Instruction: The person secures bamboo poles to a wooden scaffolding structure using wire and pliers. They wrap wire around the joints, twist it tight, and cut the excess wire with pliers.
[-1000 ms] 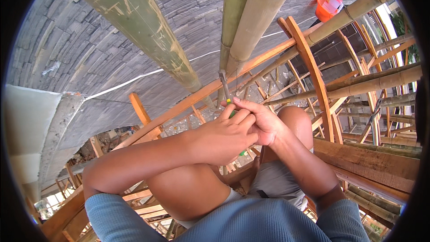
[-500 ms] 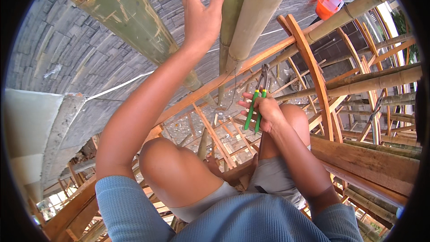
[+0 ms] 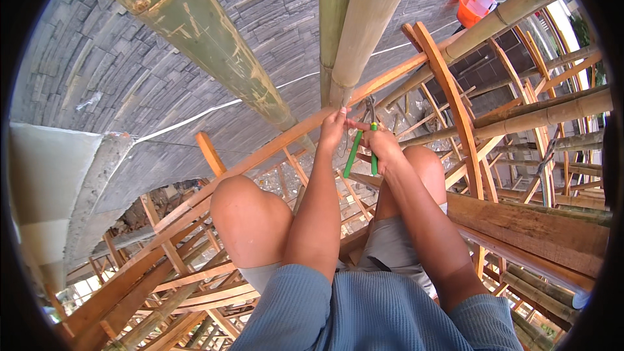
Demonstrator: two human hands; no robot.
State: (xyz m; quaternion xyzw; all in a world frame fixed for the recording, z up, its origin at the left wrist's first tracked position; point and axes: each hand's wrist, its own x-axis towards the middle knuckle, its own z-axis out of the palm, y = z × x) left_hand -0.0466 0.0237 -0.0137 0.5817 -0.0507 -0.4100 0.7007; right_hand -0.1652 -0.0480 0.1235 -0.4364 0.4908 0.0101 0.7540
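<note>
My right hand (image 3: pixel 385 147) is closed around a pair of pincers (image 3: pixel 351 155) with green handles and yellow collars. Their dark metal jaws (image 3: pixel 370 105) point up toward the wooden beam. Just to the left, my left hand (image 3: pixel 333 130) is raised with thumb and fingers pinched together on a thin dark wire (image 3: pixel 345 135), which hangs beside the beam. Both hands are close together, below the foot of a pale bamboo pole (image 3: pixel 370 19). The wire's upper end is too fine to follow.
A long wooden beam (image 3: pixel 260 149) runs diagonally past my knees. A thick green bamboo pole (image 3: pixel 214 39) stands left, before a grey stone wall (image 3: pixel 71 58). Curved timber (image 3: pixel 448 104) and bamboo scaffolding are at right. Orange bucket (image 3: pixel 467 12) lies far right. Littered ground shows below.
My left hand has come down from beside the bamboo poles to the wire next to the pincers. The pincers have shifted slightly left, and their handles are spread wider.
</note>
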